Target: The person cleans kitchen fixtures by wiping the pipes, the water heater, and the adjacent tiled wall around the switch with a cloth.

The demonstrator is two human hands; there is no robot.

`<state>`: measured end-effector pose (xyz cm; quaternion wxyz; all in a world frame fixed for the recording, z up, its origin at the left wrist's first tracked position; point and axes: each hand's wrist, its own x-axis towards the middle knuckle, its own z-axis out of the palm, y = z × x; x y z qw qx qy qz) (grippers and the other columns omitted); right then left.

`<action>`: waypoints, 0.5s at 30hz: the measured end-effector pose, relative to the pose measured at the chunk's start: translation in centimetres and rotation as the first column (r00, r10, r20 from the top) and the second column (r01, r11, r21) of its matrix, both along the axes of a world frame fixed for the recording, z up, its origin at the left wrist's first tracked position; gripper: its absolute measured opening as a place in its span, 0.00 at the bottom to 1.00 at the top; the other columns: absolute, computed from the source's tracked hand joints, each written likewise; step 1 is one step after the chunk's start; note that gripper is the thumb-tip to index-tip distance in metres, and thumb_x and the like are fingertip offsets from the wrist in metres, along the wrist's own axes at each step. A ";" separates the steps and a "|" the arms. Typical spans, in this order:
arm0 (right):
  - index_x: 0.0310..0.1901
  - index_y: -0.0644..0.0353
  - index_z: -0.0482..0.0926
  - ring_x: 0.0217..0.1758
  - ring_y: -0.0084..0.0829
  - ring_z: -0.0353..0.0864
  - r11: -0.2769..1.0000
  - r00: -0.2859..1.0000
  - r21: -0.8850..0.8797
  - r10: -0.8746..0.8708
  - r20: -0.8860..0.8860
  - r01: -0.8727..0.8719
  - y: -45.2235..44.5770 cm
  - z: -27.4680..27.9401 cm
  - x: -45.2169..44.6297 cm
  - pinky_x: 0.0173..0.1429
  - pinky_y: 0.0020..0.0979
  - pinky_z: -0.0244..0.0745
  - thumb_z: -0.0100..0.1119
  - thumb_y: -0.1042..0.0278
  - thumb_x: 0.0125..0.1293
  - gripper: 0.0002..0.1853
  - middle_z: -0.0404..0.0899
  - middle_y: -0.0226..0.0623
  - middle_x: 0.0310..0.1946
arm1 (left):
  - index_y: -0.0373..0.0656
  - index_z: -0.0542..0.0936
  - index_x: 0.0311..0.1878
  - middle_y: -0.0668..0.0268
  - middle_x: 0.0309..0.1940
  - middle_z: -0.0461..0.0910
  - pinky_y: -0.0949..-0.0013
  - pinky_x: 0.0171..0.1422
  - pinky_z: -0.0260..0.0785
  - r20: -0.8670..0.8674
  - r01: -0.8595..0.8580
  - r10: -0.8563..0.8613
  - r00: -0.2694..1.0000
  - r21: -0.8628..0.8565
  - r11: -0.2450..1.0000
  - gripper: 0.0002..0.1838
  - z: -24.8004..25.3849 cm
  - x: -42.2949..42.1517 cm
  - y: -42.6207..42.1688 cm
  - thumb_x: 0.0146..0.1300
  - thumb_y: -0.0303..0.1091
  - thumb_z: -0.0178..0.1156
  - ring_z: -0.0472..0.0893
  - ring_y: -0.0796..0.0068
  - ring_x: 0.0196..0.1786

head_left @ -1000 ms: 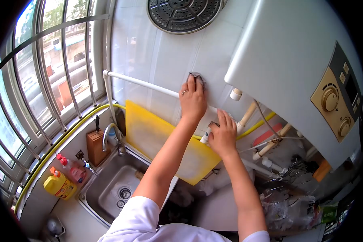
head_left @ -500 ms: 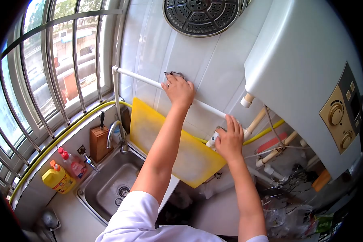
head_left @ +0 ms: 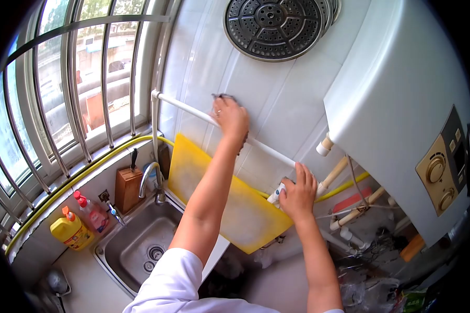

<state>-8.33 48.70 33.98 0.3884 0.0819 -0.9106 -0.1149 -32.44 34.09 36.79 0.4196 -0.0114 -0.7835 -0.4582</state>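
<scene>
My left hand [head_left: 231,119] presses a dark grey cloth [head_left: 224,96] flat against the white wall tiles, just above a white pipe rail [head_left: 188,109]. Most of the cloth is hidden under my fingers. Lower and to the right, my right hand [head_left: 298,195] is closed around the rail's lower right end, beside a white pipe fitting [head_left: 277,194]. A yellow cutting board [head_left: 250,216] leans on the wall below the rail, partly behind my left forearm.
A steel sink [head_left: 136,240] with a curved faucet [head_left: 149,175] sits lower left. Beside it stand a knife block [head_left: 128,189], a pink bottle [head_left: 92,211] and a yellow bottle [head_left: 70,229]. Right: a white water heater [head_left: 386,109]. Above: a round perforated steamer plate [head_left: 271,26].
My left hand has slid the cloth slightly left and up along the tiles. My right hand stays on the rail's end. The camera view has shifted a little.
</scene>
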 end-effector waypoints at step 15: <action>0.33 0.56 0.85 0.71 0.47 0.63 0.999 0.999 0.038 -0.015 0.033 0.014 0.5 -0.2 0.1 0.70 0.51 0.60 0.65 0.67 0.48 0.09 0.67 0.47 0.66 | 0.31 0.51 0.75 0.45 0.77 0.46 0.37 0.76 0.41 0.016 0.030 -0.035 0.999 0.245 0.969 0.50 6.3 -4.1 -2.7 0.66 0.64 0.50 0.45 0.39 0.78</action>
